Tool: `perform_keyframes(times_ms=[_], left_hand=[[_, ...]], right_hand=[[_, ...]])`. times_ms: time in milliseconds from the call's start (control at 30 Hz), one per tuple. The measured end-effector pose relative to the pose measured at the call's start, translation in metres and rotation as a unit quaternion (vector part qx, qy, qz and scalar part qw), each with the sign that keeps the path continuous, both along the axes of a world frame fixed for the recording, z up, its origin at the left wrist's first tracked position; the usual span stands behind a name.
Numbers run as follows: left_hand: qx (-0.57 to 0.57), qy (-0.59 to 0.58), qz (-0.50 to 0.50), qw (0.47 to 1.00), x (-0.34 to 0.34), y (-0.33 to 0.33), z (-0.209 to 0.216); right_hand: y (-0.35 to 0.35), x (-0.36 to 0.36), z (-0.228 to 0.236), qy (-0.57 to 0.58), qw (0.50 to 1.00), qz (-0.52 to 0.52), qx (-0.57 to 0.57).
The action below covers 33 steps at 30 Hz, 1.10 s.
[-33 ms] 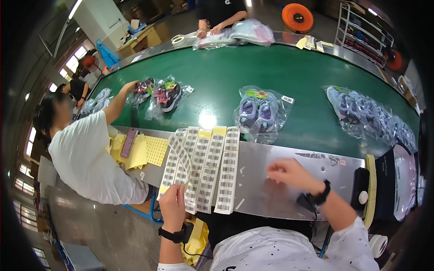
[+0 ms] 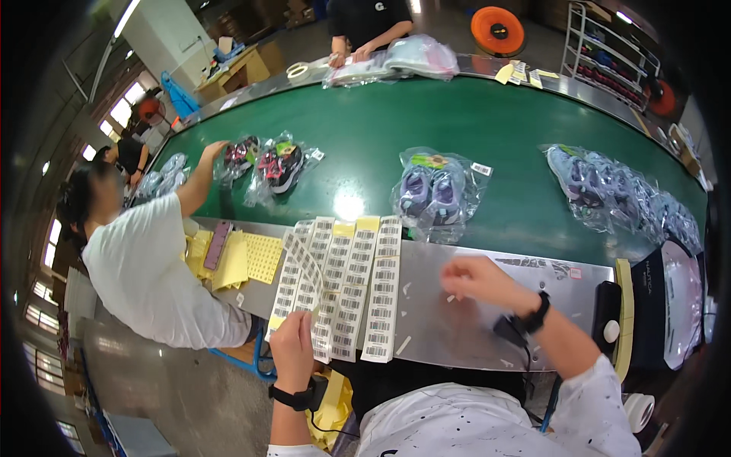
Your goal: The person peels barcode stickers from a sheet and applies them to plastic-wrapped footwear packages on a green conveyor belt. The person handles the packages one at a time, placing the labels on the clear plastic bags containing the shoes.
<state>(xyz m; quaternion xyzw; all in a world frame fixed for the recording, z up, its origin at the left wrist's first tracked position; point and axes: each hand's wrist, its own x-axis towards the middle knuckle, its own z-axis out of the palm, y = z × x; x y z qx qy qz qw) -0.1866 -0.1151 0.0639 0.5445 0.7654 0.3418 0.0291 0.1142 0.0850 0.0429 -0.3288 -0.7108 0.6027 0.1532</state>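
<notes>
Several strips of barcode labels (image 2: pixel 382 305) lie side by side on the steel ledge. My left hand (image 2: pixel 292 344) is closed in a pinch at the lower end of one lifted, curling strip (image 2: pixel 303 263). Over the bare metal to the right of the strips hovers my right hand (image 2: pixel 481 280), its fingers drawn together. A tiny pale speck shows at those fingertips, too small to name. Beyond the ledge, a bagged pair of purple-grey shoes (image 2: pixel 432 190) with a white label on the bag rests on the green conveyor belt (image 2: pixel 343 114).
Yellow label sheets (image 2: pixel 263 255) and a mauve strip (image 2: pixel 217 244) lie to the left, beside a co-worker (image 2: pixel 145 266) reaching toward bagged dark shoes (image 2: pixel 280 167). More bagged shoes (image 2: pixel 609 183) line the right. A black device (image 2: pixel 607 318) stands at the ledge's right end.
My right hand has shifted slightly left over the ledge. My left hand stays at the strip.
</notes>
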Motion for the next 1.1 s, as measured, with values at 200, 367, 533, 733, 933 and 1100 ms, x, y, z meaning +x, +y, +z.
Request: perform_keyframes(times_ms=[200,367,533,733,933,1100], left_hand=[[-0.013,0.009,-0.037,0.999,0.019,0.002,0.003],[-0.004,-0.032,-0.025,0.999,0.029,-0.01,-0.017],[-0.017,-0.104,0.018,0.994,0.035,-0.024,-0.038],[-0.01,-0.117,-0.022,0.993,0.044,-0.011,-0.046],[-0.01,-0.059,-0.035,0.998,0.046,-0.006,-0.041],[0.043,-0.037,-0.015,0.998,0.061,-0.001,-0.004]], right_hand=[[0.118,-0.074,-0.048,0.059,0.997,0.024,0.037],[0.115,-0.091,-0.052,0.029,0.962,-0.113,0.246],[-0.001,-0.076,-0.038,-0.003,0.924,0.106,0.367],[-0.068,-0.06,-0.026,-0.089,0.859,0.166,0.477],[-0.082,-0.06,-0.02,-0.075,0.86,0.172,0.474],[-0.07,-0.051,-0.012,-0.034,0.884,0.128,0.448]])
